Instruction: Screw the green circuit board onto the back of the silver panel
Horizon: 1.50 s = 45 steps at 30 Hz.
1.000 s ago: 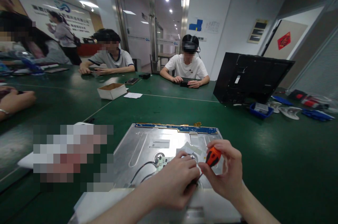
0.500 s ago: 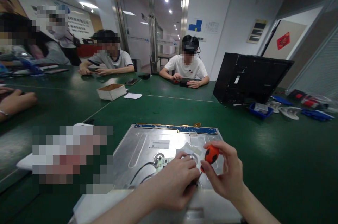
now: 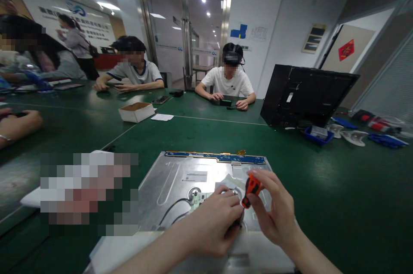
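Between the fingertips of my right hand (image 3: 278, 207) is a short screwdriver (image 3: 252, 189) with an orange and black handle. Its handle leans, and the shaft points down towards the fingers of my left hand. My left hand (image 3: 221, 218) is closed low over the metal back of a display panel (image 3: 167, 183). Something dark shows at its fingertips, too hidden to name. A green circuit board (image 3: 197, 199) with black wires lies partly under that hand. Along the panel's far edge runs a blue circuit strip (image 3: 213, 157). The screwdriver's tip is hidden.
A black monitor housing (image 3: 306, 95) stands at the right, near a blue tray (image 3: 318, 135). Beyond the panel sit a white open box (image 3: 137, 112) and a sheet of paper (image 3: 162, 117). Several people sit around the green table (image 3: 206, 134).
My right hand has turned the screwdriver, and its handle has swung a little left and shows more of its length. My left hand stays put. The person opposite has moved their hands apart.
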Motion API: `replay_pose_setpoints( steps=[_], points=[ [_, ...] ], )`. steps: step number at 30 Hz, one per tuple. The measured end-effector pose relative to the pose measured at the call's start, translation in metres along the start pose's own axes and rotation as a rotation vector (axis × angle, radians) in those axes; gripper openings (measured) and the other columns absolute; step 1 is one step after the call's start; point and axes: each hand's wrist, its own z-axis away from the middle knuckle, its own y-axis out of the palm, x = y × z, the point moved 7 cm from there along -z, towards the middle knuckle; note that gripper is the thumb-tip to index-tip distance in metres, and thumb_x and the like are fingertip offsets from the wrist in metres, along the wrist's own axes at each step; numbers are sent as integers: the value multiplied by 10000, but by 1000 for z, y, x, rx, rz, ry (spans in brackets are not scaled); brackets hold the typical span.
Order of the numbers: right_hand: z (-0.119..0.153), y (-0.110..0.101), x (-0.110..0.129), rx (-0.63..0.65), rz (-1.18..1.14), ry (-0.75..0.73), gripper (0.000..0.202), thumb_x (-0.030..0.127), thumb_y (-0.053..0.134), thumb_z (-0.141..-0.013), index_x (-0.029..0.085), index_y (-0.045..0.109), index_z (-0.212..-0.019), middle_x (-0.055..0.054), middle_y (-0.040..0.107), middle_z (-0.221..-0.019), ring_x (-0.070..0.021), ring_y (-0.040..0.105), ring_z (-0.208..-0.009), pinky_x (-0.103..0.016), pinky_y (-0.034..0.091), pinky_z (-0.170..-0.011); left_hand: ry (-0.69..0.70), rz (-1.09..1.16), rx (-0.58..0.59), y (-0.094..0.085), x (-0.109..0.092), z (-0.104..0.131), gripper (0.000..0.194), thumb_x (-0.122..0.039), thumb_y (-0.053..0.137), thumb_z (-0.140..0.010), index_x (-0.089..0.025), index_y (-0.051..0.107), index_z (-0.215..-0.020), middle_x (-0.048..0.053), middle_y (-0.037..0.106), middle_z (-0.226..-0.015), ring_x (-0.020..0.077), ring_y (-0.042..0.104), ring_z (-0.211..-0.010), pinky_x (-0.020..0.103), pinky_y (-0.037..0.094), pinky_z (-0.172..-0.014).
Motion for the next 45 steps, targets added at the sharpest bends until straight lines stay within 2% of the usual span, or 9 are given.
replay_pose_setpoints(
  steps=[4,8,11,18,23,28,32,40,45],
  points=[
    [2,0,-3,16,-35,32,460,120,495,-942,196,462,-1394,-106,672,-1130,-190,678,-930,-290,588,-705,-2,0,-4,-1,0,0,84,-173,611,-776,-193,540,-818,60,685,-958,243,633,-921,434,385,-944],
    [4,-1,-4,-36,-80,30,475,132,581,-907,209,461,-1360,-85,684,-1090,-168,679,-831,-296,586,-716,3,23,-8,0,1,0,88,-157,603,-781,-196,563,-849,53,687,-959,236,632,-908,441,378,-955],
    [4,-1,-4,-70,-80,13,496,110,608,-888,220,461,-1349,-69,674,-1059,-165,673,-849,-301,587,-750,5,20,-8,0,1,0,74,-162,607,-782,-193,559,-829,50,681,-929,229,630,-888,430,387,-934],
    [-2,-1,2,-31,27,-15,445,113,541,-928,228,524,-1357,-78,609,-1064,-182,651,-917,-297,596,-727,7,-13,-6,1,1,0,49,-177,592,-795,-191,578,-839,58,676,-929,234,620,-890,431,377,-950],
    [-1,-1,1,1,11,17,468,129,459,-954,210,459,-1415,-96,655,-1044,-201,665,-874,-311,602,-651,3,-7,3,-1,0,-1,47,-175,589,-792,-189,556,-821,61,673,-939,233,610,-890,434,381,-956],
    [5,-2,-5,-63,3,43,456,207,590,-915,209,461,-1353,-96,669,-1013,-216,683,-844,-327,605,-639,-4,29,7,-2,-1,-1,53,-160,589,-789,-192,565,-824,63,682,-946,240,620,-901,445,376,-962],
    [5,-4,-5,-119,-8,12,471,173,652,-878,248,474,-1307,-77,646,-1017,-217,671,-886,-358,612,-704,7,23,10,0,0,1,66,-167,590,-796,-195,579,-855,66,681,-955,242,617,-907,444,374,-963],
    [-2,-2,2,-32,39,-2,468,121,514,-912,243,506,-1364,-82,663,-1004,-216,684,-864,-341,612,-664,7,19,0,2,1,1,131,-170,580,-820,-202,594,-946,69,675,-977,255,614,-932,431,384,-942],
    [7,-2,-6,-28,-32,30,440,145,540,-899,214,483,-1329,-101,698,-1057,-232,708,-909,-373,616,-705,11,6,4,1,1,1,157,-165,590,-812,-210,598,-962,65,676,-980,258,612,-936,436,377,-960]
  ],
)
